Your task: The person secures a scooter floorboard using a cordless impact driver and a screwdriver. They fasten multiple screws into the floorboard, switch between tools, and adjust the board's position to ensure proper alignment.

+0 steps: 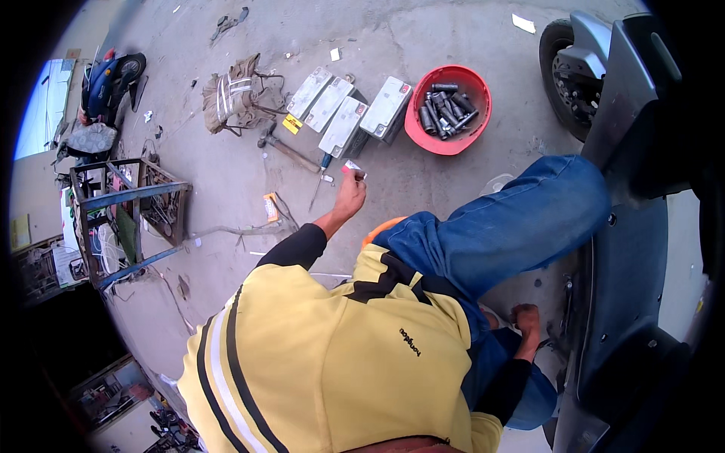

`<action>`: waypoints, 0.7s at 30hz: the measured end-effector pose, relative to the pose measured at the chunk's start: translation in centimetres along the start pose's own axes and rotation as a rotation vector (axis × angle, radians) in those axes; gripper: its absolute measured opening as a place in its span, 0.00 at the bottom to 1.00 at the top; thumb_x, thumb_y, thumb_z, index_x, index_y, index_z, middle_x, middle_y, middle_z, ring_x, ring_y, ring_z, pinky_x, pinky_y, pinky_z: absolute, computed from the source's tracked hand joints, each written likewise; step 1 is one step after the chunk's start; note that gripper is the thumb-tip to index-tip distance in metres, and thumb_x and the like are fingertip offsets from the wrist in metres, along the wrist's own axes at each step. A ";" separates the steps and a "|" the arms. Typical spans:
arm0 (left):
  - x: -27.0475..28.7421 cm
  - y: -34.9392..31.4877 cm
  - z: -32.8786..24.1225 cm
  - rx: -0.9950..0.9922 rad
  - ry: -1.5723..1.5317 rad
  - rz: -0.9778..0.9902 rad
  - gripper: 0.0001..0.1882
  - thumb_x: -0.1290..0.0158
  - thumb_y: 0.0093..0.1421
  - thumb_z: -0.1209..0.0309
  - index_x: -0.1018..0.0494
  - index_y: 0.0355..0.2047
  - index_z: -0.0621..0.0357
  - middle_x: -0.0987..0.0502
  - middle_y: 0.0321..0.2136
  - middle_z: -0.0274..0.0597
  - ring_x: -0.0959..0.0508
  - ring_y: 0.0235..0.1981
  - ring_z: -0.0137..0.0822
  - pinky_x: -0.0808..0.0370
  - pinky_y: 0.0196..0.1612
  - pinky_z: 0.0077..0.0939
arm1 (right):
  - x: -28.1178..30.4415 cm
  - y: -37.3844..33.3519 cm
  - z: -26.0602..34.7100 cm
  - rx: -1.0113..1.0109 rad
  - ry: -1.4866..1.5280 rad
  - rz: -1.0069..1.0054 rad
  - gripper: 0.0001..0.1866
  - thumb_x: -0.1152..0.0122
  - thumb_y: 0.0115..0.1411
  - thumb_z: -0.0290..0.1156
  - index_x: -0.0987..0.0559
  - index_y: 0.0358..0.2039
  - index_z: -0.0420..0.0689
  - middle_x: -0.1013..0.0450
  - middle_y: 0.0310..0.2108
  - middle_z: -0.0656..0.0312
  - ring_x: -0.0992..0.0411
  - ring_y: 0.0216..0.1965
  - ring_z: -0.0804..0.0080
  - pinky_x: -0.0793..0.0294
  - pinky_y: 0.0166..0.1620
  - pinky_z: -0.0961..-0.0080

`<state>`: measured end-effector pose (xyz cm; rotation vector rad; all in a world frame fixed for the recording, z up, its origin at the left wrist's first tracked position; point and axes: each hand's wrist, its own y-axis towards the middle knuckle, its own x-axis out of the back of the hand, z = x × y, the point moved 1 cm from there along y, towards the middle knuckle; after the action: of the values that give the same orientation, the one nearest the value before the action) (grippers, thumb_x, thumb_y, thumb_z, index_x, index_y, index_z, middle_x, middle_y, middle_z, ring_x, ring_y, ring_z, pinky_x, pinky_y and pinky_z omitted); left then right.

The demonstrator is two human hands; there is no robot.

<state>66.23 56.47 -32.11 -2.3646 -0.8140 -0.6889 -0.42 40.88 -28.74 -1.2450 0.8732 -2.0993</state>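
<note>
Small red-and-white piece (353, 166), slanted in the left fingers (356, 181), lower part hidden

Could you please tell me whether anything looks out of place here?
What looks like an upturned red hard hat holds dark cylindrical pieces, odd for headgear. A hammer and screwdriver lie loose on the ground near the left hand.

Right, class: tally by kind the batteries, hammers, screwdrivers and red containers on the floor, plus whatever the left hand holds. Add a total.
Batteries: 4
Hammer: 1
Screwdriver: 1
Red container: 1
Small red-and-white item in the left hand: 1
Total: 8
</note>
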 end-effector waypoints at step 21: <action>2.1 4.3 20.4 -0.456 1.299 0.546 0.13 0.42 0.62 0.59 0.21 0.39 0.55 0.21 0.38 0.41 0.21 0.41 0.41 0.26 0.41 0.41 | 8.4 -13.0 14.2 -0.286 -0.024 -0.391 0.20 0.41 0.67 0.45 0.14 0.45 0.41 0.18 0.45 0.45 0.22 0.51 0.44 0.24 0.54 0.52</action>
<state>76.40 67.22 -46.99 -1.7007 0.5647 -1.9067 7.14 39.60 -9.18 -1.7018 1.0116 -2.3074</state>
